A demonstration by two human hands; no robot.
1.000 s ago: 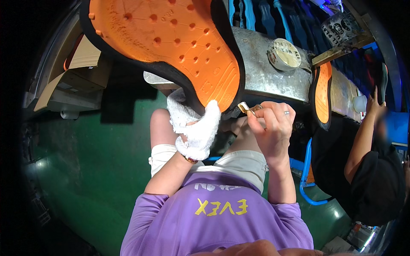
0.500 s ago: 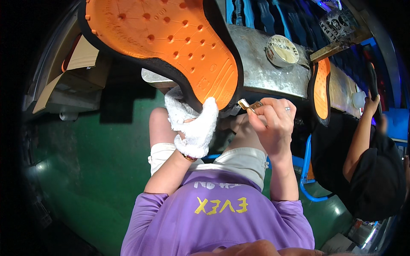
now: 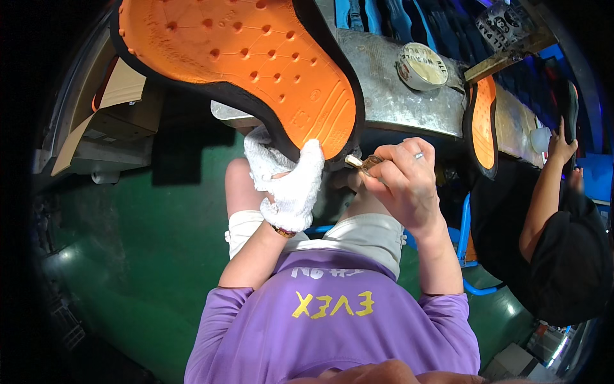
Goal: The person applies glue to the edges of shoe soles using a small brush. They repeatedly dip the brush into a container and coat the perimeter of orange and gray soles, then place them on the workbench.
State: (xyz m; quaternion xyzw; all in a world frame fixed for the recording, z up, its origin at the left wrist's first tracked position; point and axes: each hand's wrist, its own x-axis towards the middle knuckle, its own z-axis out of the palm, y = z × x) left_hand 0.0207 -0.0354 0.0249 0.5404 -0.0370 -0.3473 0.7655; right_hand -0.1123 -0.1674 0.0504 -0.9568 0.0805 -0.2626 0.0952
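A large orange insole [image 3: 256, 70] with a black edge and rows of small dimples reaches from the upper left toward me. My left hand [image 3: 288, 182], in a white knit glove, grips its near rounded end, the thumb lying on the orange face and the fingers hidden beneath. My bare right hand [image 3: 400, 182] pinches a small, shiny brass-coloured tool [image 3: 364, 163] with a pale tip. That tip is at the black rim of the insole's near end; I cannot tell whether it touches. The exact kind of tool is too small to make out.
A worn metal bench [image 3: 393, 105] runs behind the insole and bears a white tub [image 3: 422, 67]. Another orange insole [image 3: 483, 125] stands at its right end. A co-worker's arm [image 3: 543, 192] holds a dark piece at far right. An open cardboard box [image 3: 121, 115] sits left.
My right hand has moved slightly left, bringing the small tool closer to the insole's rim. The insole has shifted a little up and left. The co-worker's hand has moved slightly.
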